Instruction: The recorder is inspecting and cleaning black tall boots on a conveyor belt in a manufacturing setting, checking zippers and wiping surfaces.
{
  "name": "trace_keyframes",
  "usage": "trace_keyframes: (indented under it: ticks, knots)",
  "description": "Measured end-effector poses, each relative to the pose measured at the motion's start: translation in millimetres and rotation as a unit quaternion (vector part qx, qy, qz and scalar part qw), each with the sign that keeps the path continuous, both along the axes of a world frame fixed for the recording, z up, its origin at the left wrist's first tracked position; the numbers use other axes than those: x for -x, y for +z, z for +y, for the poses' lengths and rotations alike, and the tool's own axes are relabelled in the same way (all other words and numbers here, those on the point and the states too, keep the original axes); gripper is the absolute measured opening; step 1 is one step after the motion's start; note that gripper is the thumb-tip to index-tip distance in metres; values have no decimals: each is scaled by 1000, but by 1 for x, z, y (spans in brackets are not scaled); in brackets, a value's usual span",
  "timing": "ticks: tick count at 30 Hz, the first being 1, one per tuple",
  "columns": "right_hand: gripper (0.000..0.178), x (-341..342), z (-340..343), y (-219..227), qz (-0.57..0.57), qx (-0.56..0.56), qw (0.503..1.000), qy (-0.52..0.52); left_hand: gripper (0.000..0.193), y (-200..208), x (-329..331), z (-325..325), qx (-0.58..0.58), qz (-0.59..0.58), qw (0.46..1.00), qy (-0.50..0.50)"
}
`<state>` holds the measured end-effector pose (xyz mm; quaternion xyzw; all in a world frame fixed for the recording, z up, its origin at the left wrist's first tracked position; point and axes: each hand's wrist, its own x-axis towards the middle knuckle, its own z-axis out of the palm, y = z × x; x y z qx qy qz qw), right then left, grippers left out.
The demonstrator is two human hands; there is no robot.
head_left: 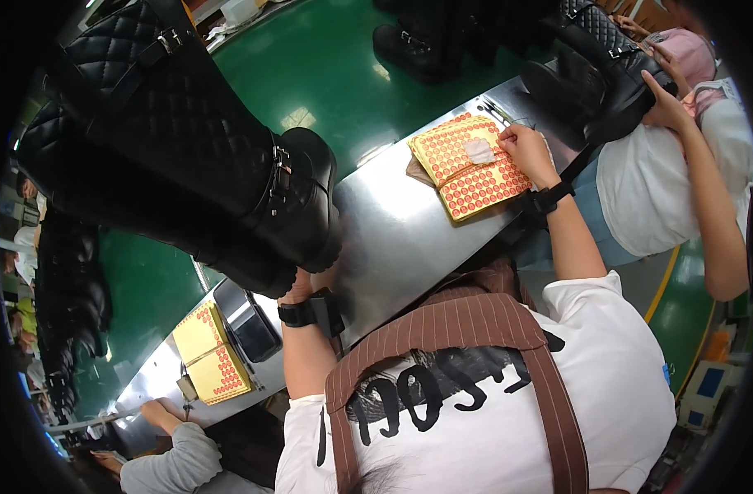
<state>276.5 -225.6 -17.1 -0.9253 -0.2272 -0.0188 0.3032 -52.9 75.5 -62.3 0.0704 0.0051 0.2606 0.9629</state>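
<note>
A pair of tall black boots (pixel 228 165) with quilted shafts and buckled straps stands large at the left. My left hand (pixel 297 286) is at the soles near the toes, touching or very close to them; its fingers are hidden behind the boots. To the right, a stack of yellow sheets (pixel 475 185) with rows of round red stickers lies on the metal table, a band around it. My right hand (pixel 526 152) is over the stack's far right corner, thumb and fingertips pinched together. What they pinch is too small to make out. A crumpled white scrap (pixel 479 151) lies on the stack beside the fingertips.
The narrow metal table (pixel 393 239) runs beside a green conveyor belt (pixel 327 82). A second banded sticker stack (pixel 208 354) and a black tray-like object (pixel 247 321) lie at lower left. More black boots (pixel 418 45) stand beyond. A co-worker at right holds a boot (pixel 615 90).
</note>
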Motion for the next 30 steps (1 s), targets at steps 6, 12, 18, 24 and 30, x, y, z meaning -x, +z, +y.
trace_keyframes:
  ticks: [6, 12, 18, 24, 30]
  knots:
    - [17, -15, -5, -16, 38, 32, 999, 15, 61, 3, -2, -1, 0, -7, 1000, -2]
    - [18, -21, -7, -16, 35, 35, 998, 32, 60, 7, -5, -3, -6, -10, 1000, 3]
    - [17, -7, -4, -4, 30, 1, 999, 15, 60, 8, -6, 0, -5, -15, 1000, 11]
    - [18, -8, 0, -5, 20, 57, 998, 0, 60, 8, -6, 0, -1, -18, 1000, 7]
    - [21, -21, -1, -10, 72, 78, 994, 28, 60, 10, -6, 1, -5, -17, 1000, 7]
